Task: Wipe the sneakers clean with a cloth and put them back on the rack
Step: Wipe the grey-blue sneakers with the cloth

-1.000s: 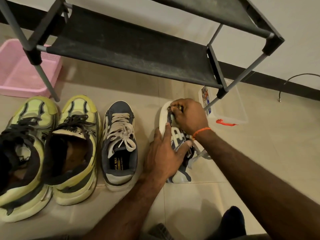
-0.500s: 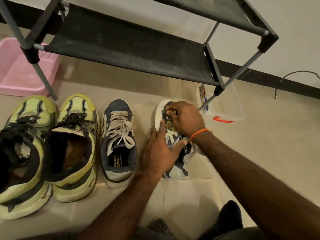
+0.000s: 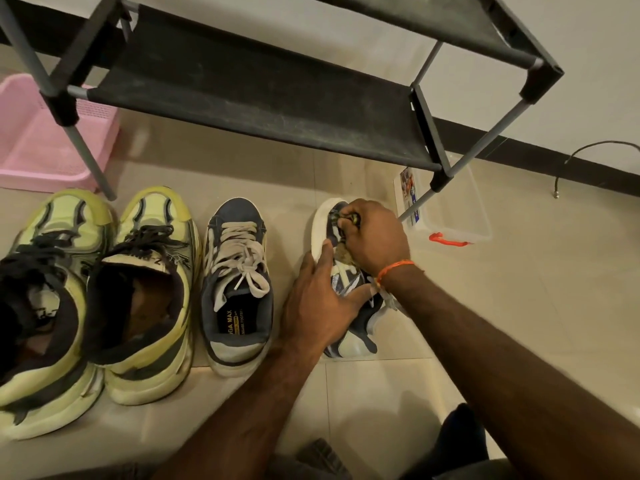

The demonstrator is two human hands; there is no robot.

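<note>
Wiping under way: right hand (image 3: 375,233) rubs clenched cloth (image 3: 343,252) over sneaker (image 3: 349,306) steadied by left hand's (image 3: 320,306) spread fingers; rack (image 3: 249,88) bare, three shoes waiting.

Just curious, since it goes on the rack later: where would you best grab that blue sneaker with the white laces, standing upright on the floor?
I'd take the blue sneaker from above at its open collar, near the heel: fingers inside the opening, thumb outside on the heel. It stands upright with the opening facing up, and a yellow sneaker crowds its left side, so a top grip looks easiest.
</note>
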